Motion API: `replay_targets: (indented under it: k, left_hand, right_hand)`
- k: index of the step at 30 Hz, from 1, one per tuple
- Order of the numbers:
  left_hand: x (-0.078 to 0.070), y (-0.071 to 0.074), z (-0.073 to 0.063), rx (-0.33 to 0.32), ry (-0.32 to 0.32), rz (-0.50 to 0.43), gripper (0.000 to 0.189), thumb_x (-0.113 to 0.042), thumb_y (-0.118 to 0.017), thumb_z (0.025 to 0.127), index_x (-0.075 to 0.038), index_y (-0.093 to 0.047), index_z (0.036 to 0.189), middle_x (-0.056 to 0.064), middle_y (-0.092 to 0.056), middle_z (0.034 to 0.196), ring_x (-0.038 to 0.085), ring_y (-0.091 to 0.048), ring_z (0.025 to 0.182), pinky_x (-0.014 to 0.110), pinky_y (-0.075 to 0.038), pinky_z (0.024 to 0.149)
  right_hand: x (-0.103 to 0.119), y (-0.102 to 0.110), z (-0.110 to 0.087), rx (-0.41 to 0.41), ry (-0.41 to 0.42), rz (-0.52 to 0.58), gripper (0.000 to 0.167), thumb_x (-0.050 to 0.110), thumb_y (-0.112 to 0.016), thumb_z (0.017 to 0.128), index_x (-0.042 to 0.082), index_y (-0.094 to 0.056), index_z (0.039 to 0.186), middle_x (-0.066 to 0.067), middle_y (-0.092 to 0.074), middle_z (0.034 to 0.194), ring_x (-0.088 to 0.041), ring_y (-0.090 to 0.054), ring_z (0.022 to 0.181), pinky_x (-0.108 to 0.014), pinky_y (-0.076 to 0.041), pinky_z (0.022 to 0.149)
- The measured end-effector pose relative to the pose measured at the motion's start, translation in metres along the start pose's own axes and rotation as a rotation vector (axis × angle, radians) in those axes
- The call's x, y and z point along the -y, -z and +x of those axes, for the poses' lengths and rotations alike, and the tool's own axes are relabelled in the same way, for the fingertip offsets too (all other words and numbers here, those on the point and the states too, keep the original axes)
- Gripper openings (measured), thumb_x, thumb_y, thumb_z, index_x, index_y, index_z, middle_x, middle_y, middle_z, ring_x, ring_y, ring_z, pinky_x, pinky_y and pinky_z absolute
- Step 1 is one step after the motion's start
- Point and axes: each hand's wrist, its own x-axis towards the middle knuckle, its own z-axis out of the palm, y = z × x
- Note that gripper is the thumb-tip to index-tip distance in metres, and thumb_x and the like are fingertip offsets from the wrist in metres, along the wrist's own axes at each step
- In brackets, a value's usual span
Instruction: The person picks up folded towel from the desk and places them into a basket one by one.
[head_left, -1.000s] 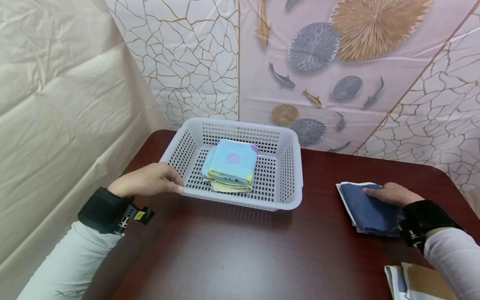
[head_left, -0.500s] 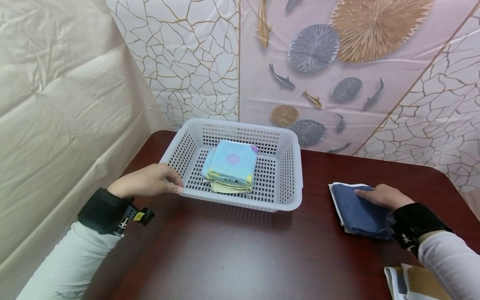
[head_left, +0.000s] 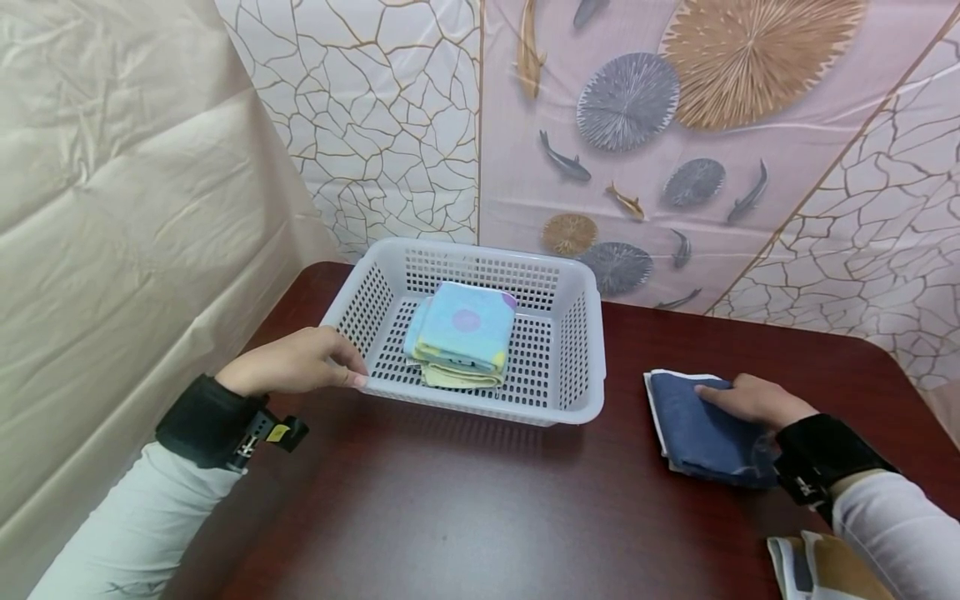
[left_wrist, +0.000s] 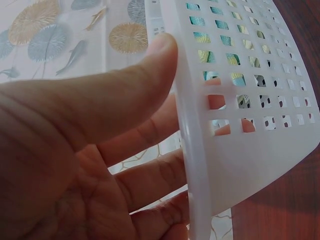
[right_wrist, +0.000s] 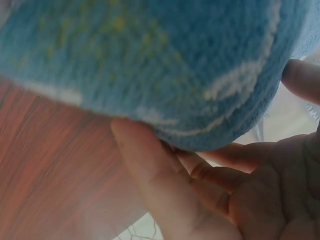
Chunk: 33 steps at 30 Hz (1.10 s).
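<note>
A white plastic basket (head_left: 581, 333) with a grid of holes stands on the dark red table. My left hand (head_left: 303, 360) pinches its near left corner; in the left wrist view the thumb (left_wrist: 145, 70) lies on the outside of the rim and the fingers pass inside. In the basket lies a folded light blue and yellow towel (head_left: 468, 321). On the right, my right hand (head_left: 757, 400) grips a folded dark blue towel (head_left: 686, 425) with a white edge. In the right wrist view the fingers (right_wrist: 160, 175) are under the blue towel (right_wrist: 150, 65) and the thumb is on the other side.
Another folded towel (head_left: 836, 567), brown and white, lies at the near right edge, partly behind the right sleeve. A patterned sheet (head_left: 405, 125) hangs behind the table, and a cream cloth (head_left: 142, 208) hangs on the left.
My right hand has moved left with the blue towel, toward the basket. My left hand and the basket have stayed where they were.
</note>
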Motion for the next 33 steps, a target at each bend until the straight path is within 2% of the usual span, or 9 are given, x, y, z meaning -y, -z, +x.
replay_targets:
  k: [4,11,18,25,33]
  left_hand:
    - [0.000,-0.001,0.001,0.002,0.000,-0.004,0.016,-0.018,-0.072,0.090,-0.007,-0.078,0.099,0.005,-0.072,0.096,0.021,-0.057,0.090,0.032,-0.045,0.077]
    - [0.002,-0.001,0.000,0.000,0.016,-0.002,0.014,-0.017,-0.071,0.090,-0.008,-0.078,0.098,0.004,-0.072,0.096,0.022,-0.057,0.092,0.033,-0.045,0.077]
    - [0.002,-0.001,0.000,0.005,0.017,-0.006,0.013,-0.017,-0.071,0.090,-0.008,-0.078,0.097,0.004,-0.072,0.095,0.023,-0.056,0.092,0.033,-0.045,0.077]
    - [0.003,-0.001,0.000,0.003,0.013,-0.018,0.013,-0.016,-0.071,0.090,-0.008,-0.078,0.097,0.004,-0.072,0.095,0.023,-0.057,0.092,0.033,-0.045,0.077]
    - [0.004,0.000,0.001,0.003,0.007,-0.017,0.013,-0.017,-0.072,0.090,-0.008,-0.078,0.097,0.004,-0.073,0.095,0.023,-0.057,0.091,0.033,-0.045,0.076]
  right_hand:
    - [0.003,-0.003,-0.001,0.007,0.014,0.048,0.091,0.055,-0.041,0.100,-0.031,-0.027,0.126,-0.043,-0.045,0.114,-0.044,-0.054,0.098,-0.044,-0.056,0.069]
    - [0.019,-0.008,-0.008,0.029,0.023,0.058,0.092,0.056,-0.043,0.100,-0.030,-0.025,0.128,-0.042,-0.045,0.112,-0.041,-0.056,0.096,-0.043,-0.056,0.069]
    - [0.034,-0.017,-0.012,0.040,0.056,0.042,0.087,0.053,-0.049,0.099,-0.029,-0.034,0.125,-0.027,-0.053,0.098,-0.031,-0.058,0.085,-0.038,-0.054,0.065]
    - [0.047,-0.024,-0.015,0.063,0.101,0.062,0.091,0.053,-0.051,0.098,-0.029,-0.027,0.131,-0.039,-0.048,0.115,-0.037,-0.056,0.096,-0.043,-0.057,0.072]
    - [0.058,-0.034,-0.017,0.071,0.143,0.073,0.091,0.053,-0.055,0.096,-0.027,-0.031,0.131,-0.031,-0.053,0.109,-0.031,-0.060,0.091,-0.041,-0.057,0.065]
